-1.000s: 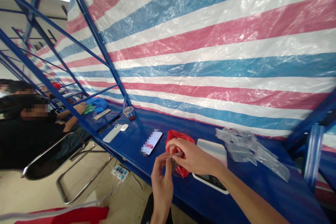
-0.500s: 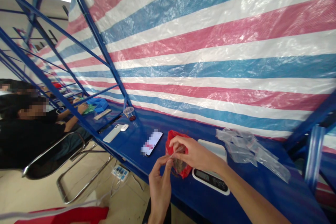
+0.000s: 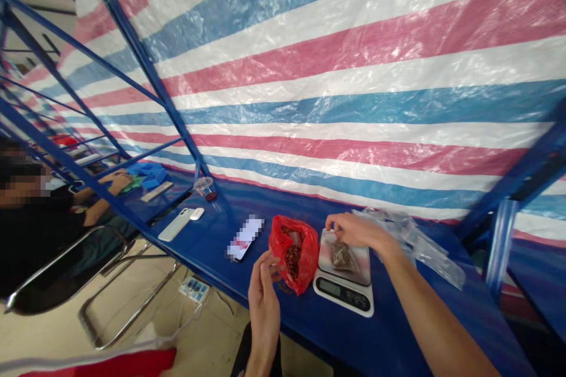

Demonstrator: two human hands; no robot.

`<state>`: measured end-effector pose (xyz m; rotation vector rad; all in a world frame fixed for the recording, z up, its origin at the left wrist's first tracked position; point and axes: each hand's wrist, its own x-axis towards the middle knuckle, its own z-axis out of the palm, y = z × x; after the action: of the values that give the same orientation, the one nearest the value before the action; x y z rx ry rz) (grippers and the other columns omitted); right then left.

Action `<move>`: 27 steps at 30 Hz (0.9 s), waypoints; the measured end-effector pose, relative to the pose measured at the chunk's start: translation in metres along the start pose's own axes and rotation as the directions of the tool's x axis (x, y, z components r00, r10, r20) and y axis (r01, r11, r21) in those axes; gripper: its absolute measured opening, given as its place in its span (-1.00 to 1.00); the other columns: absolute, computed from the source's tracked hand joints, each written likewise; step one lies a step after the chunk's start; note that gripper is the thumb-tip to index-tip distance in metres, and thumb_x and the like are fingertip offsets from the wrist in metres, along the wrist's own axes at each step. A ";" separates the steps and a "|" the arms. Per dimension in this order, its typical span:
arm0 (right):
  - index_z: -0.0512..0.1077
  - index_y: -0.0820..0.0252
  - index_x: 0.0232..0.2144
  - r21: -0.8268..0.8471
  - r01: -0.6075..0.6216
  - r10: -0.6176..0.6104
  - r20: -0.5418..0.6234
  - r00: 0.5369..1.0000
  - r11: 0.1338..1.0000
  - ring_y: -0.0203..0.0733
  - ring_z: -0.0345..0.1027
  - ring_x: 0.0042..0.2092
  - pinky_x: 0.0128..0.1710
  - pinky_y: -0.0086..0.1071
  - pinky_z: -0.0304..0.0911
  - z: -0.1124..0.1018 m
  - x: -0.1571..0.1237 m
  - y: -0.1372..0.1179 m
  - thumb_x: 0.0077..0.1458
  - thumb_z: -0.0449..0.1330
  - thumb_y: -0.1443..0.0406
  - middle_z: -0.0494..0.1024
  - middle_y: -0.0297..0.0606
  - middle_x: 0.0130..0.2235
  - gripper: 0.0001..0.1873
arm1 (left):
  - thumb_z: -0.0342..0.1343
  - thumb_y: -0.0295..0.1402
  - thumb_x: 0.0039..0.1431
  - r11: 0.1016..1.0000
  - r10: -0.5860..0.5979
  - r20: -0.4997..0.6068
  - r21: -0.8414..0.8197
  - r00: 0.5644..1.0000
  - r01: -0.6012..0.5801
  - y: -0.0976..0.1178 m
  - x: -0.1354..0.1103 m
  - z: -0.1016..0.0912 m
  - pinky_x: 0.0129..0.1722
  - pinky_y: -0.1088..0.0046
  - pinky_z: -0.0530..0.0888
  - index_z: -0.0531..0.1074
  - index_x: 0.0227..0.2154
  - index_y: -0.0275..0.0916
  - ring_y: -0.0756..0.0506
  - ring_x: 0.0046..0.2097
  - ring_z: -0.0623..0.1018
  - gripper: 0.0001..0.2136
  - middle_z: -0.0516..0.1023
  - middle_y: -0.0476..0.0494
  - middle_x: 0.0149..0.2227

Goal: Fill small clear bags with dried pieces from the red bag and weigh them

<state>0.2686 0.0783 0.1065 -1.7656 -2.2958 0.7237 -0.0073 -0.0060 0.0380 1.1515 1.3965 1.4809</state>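
Observation:
My right hand [image 3: 356, 230] is over the kitchen scale [image 3: 345, 296], its bent fingers at the top of a small clear plastic bag [image 3: 342, 256]. Brownish dried pieces fill this bag, which rests on the weighing plate. Part of its upper edge is hidden by my fingers. At the near left side of a red plastic bag [image 3: 307, 241], my left hand [image 3: 264, 285] holds nothing and has its fingers apart. The red bag stands with its mouth wide, showing many reddish-brown dried pieces [image 3: 292, 260] inside.
Clear empty bags [image 3: 411, 241] lie right of the scale. A lit phone [image 3: 247, 238], a pale phone-shaped object [image 3: 175, 225], a small white case [image 3: 197, 214] and a plastic cup [image 3: 205, 188] are leftward. Blue frame bars border the table; a person sits far left.
The small clear bag has gone from between both hands onto the scale with my right hand. My left hand has let go and stayed by the red bag. The view has turned slightly right.

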 end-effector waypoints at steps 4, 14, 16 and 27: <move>0.53 0.19 0.01 0.007 0.002 -0.001 -0.090 0.996 1.000 -0.03 0.54 -0.05 -0.15 -0.34 0.30 0.002 0.004 0.009 0.19 0.16 0.46 0.66 -0.09 -0.02 -0.64 | -0.10 0.01 0.44 0.950 0.190 0.032 0.246 0.981 -0.192 -0.021 0.012 -0.004 0.00 0.18 0.57 0.47 0.02 -0.21 -0.19 -0.04 0.62 -0.57 0.61 -0.27 -0.07; 0.53 0.15 0.03 0.055 0.122 -0.112 -0.167 0.980 0.991 -0.04 0.52 0.04 0.00 -0.31 0.32 -0.020 -0.024 -0.018 0.30 0.03 0.40 0.64 -0.12 0.06 -0.63 | -0.02 -0.27 0.44 0.644 0.407 0.374 0.529 0.833 -0.552 -0.063 0.046 -0.009 0.27 -0.05 0.41 0.32 0.24 -0.17 -0.26 0.28 0.39 -0.63 0.32 -0.33 0.23; 0.53 0.14 0.03 0.072 0.145 -0.131 -0.175 0.976 0.987 -0.03 0.51 0.06 0.02 -0.30 0.30 -0.020 -0.026 -0.026 0.30 0.02 0.42 0.64 -0.12 0.07 -0.63 | -0.02 -0.29 0.43 0.631 0.428 0.356 0.541 0.831 -0.556 -0.063 0.045 -0.010 0.27 -0.05 0.41 0.31 0.23 -0.19 -0.27 0.28 0.39 -0.63 0.32 -0.34 0.22; 0.58 0.06 -0.14 -0.024 0.116 -0.117 -0.053 0.992 0.993 -0.09 0.51 -0.20 -0.32 -0.37 0.16 0.000 -0.015 -0.042 0.18 0.14 0.46 0.67 -0.20 -0.16 -0.69 | -0.11 -0.33 0.46 0.570 0.515 0.353 0.541 0.782 -0.619 -0.059 0.047 -0.013 0.25 0.06 0.36 0.37 0.16 -0.21 -0.23 0.22 0.38 -0.68 0.38 -0.32 0.16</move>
<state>0.2365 0.0566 0.1283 -1.6227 -2.3551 0.6259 -0.0356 0.0406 -0.0162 2.2941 1.5366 1.2816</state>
